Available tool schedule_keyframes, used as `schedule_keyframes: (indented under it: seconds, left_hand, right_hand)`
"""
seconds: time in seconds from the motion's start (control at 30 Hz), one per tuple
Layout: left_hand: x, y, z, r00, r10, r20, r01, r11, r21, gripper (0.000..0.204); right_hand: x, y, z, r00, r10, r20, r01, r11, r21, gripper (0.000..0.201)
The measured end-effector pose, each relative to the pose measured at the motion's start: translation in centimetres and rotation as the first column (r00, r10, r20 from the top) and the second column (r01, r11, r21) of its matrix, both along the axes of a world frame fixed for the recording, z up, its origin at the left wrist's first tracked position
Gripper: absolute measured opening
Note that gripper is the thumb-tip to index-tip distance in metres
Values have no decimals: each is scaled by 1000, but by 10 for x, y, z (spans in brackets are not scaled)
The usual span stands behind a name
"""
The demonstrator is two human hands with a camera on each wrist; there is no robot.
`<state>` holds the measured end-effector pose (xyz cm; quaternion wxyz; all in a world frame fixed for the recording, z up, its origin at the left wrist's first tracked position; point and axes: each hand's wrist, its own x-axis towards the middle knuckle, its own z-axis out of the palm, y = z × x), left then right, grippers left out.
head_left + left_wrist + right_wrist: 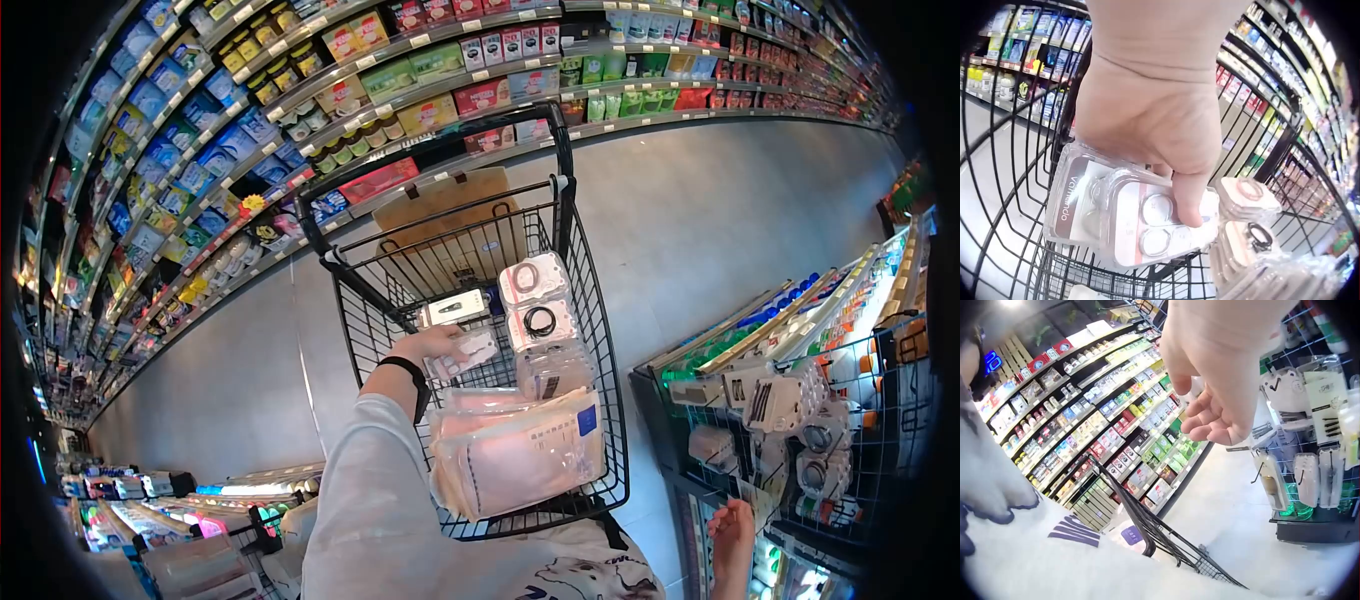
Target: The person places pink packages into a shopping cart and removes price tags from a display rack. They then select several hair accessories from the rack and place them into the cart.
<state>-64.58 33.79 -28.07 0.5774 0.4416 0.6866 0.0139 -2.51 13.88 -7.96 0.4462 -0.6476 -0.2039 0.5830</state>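
Observation:
Down inside a black wire shopping cart (612, 440), my left hand (432, 346) grips clear plastic blister packs (1159, 224), its thumb pressed on the front one. Round clear shapes show inside that pack. Beside it in the cart lie packs with a pink ring (525, 277) and a black ring (540, 321), a white box (452, 308) and a plastic-wrapped pale pink bundle (515, 455). My right hand (733, 540) hangs with loosely curled fingers near a hook rack. In the right wrist view that hand (1219, 406) holds nothing.
On the right, a wire rack (850, 375) carries several hanging packs (785, 400) on projecting hooks. Full grocery shelves (420, 80) run along the far side beyond the cart handle (440, 135). Grey floor (700, 200) lies between the cart and the shelves.

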Motion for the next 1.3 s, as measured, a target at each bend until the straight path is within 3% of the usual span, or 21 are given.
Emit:
schedule_keyframes:
  seconds: [0.03, 0.1, 0.2, 0.23, 0.3, 0.43, 0.5, 0.53, 0.6, 0.7, 0.83, 0.87, 0.97, 1.03, 1.1, 1.2, 1.3]
  left_hand:
    - [2, 3, -4, 998, -67, -6, 67, 998, 18, 71]
    - [1, 5, -9, 997, -41, 62, 42, 999, -3, 77]
    - [-3, 8, -13, 938, -235, -253, 275, 952, 135, 93]
    - [-2, 6, -14, 938, -240, -250, 279, 951, 132, 93]
    - [2, 0, -7, 872, -231, -431, 384, 868, 313, 87]
    - [11, -5, 10, 862, -189, -471, 421, 785, 455, 79]
    - [15, -7, 5, 839, -334, -430, 518, 732, 442, 71]
    - [18, -9, 2, 838, -334, -432, 520, 731, 443, 71]
    - [26, -15, -4, 673, -436, -598, 717, 582, 383, 69]
    - [34, -24, -5, 745, -363, -560, 652, 576, 494, 69]
    - [45, -29, 9, 697, -388, -603, 681, 622, 387, 95]
    - [46, -29, 7, 664, -405, -629, 704, 622, 342, 112]
    - [51, -27, 6, 631, -387, -673, 705, 649, 288, 116]
    - [46, -25, -2, 653, -358, -667, 689, 646, 328, 115]
    - [40, -20, -10, 746, -298, -596, 602, 684, 411, 103]
    - [42, -17, -5, 726, -332, -603, 594, 744, 306, 91]
    - [35, -17, -4, 762, -284, -582, 569, 723, 392, 87]
  right_hand:
    - [-3, -1, 1, 1000, -7, 10, 7, 1000, -7, 27]
    - [-7, -4, 3, 999, -13, 34, 14, 1000, -4, 27]
    - [-9, -10, -1, 999, -23, 34, 23, 1000, 5, 27]
    - [-9, -11, -1, 999, -28, 37, 28, 1000, 1, 27]
    - [-11, -13, -3, 999, -2, 35, 2, 1000, 0, 28]
    - [-20, -9, -2, 999, 4, 43, -3, 1000, -22, 30]
    - [-22, -6, -2, 999, 15, 50, -14, 1000, -24, 33]
    - [-22, -5, -3, 999, 14, 49, -13, 1000, -22, 33]
    - [-21, -4, -4, 999, 20, 37, -19, 1000, -6, 34]
    - [-21, -3, -2, 999, 32, 33, -32, 999, 1, 34]
    - [-17, -8, -2, 1000, 21, 19, -21, 1000, 1, 34]
    - [-16, -9, -2, 1000, 25, 16, -25, 1000, -4, 34]
    - [-16, -11, 1, 1000, 22, 19, -22, 1000, -15, 35]
    - [-17, -12, 0, 1000, 14, 20, -14, 1000, -23, 35]
    - [-16, -13, -2, 999, 31, 20, -31, 999, -35, 35]
    - [-19, -13, -1, 999, 26, 26, -25, 999, -43, 34]
    - [-19, -16, 0, 1000, 18, 11, -18, 999, -33, 33]
